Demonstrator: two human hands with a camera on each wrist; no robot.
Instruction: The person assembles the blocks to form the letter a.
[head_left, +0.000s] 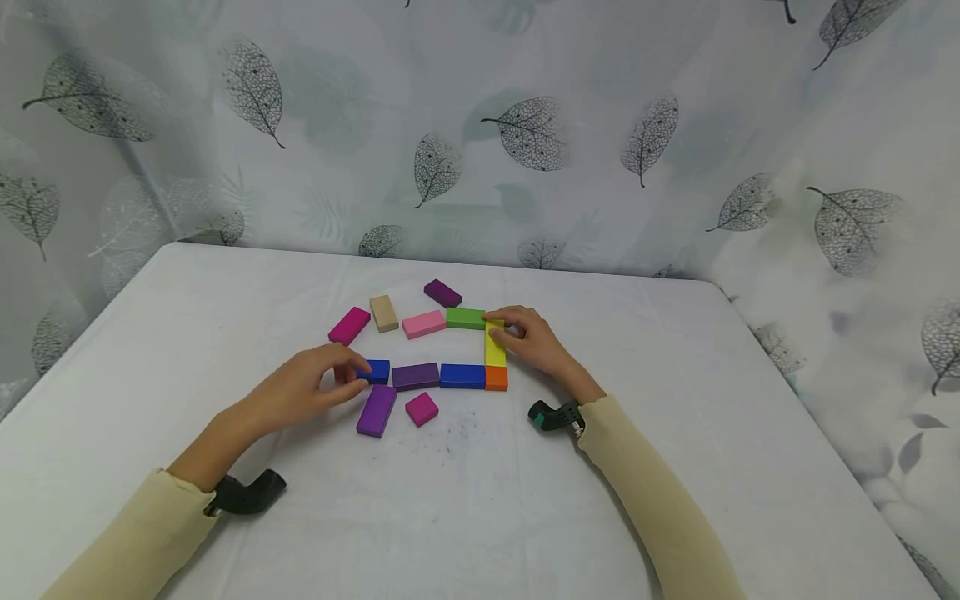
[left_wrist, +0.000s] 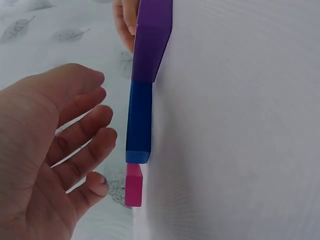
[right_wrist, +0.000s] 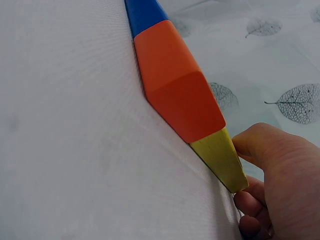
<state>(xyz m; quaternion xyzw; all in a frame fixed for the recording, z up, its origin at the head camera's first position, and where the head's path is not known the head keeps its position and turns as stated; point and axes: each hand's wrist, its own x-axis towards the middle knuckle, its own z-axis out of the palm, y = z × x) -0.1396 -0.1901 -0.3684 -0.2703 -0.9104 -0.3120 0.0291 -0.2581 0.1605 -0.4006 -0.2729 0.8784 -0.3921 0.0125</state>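
My left hand [head_left: 303,387] is at the left end of a short blue block [head_left: 378,372], its fingers loosely bent. In the left wrist view a gap shows between the fingertips and the blue block [left_wrist: 139,120]. My right hand [head_left: 528,340] pinches the yellow block [head_left: 495,350] near its far end, thumb on its side. The yellow block meets a green block [head_left: 466,318] at the back and an orange block [head_left: 497,378] at the front. From the orange block, a long blue block [head_left: 462,377] and a dark purple block [head_left: 416,377] run left in a row.
Behind the row lie a pink block [head_left: 424,324], a tan block [head_left: 384,313], a magenta block [head_left: 349,326] and a plum block [head_left: 442,292]. In front are a purple block [head_left: 377,411] and a small magenta block [head_left: 422,409]. A white cloth [head_left: 487,517] covers the table.
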